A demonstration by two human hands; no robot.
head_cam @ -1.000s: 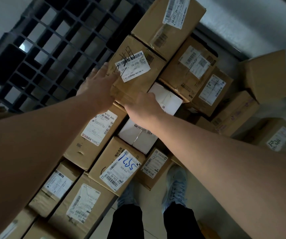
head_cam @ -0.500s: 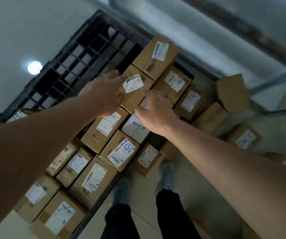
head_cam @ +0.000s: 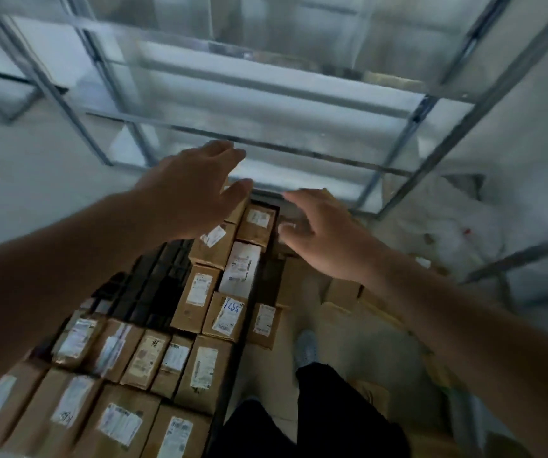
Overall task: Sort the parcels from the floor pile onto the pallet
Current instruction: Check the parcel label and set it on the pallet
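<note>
Several brown labelled parcels lie in rows on the dark grid pallet (head_cam: pixel 153 285), among them a box marked in blue ink (head_cam: pixel 226 314) and a white box (head_cam: pixel 241 271). My left hand (head_cam: pixel 193 196) hovers above the far end of the rows, fingers straight and spread, holding nothing. My right hand (head_cam: pixel 322 233) hangs beside it to the right, fingers loosely extended, also holding nothing. Neither hand touches a parcel. More brown parcels of the floor pile (head_cam: pixel 345 292) lie on the floor under my right forearm.
A metal shelving rack (head_cam: pixel 266 94) stands right ahead, with another rack frame (head_cam: pixel 513 259) at the right. Crumpled clear plastic (head_cam: pixel 447 226) lies at the right. My legs and grey shoe (head_cam: pixel 305 348) stand on the floor beside the pallet's right edge.
Both hands let go of the labelled box on the pallet and lifted away, open. My view rose and tilted up, so the rack fills the top of the frame.
</note>
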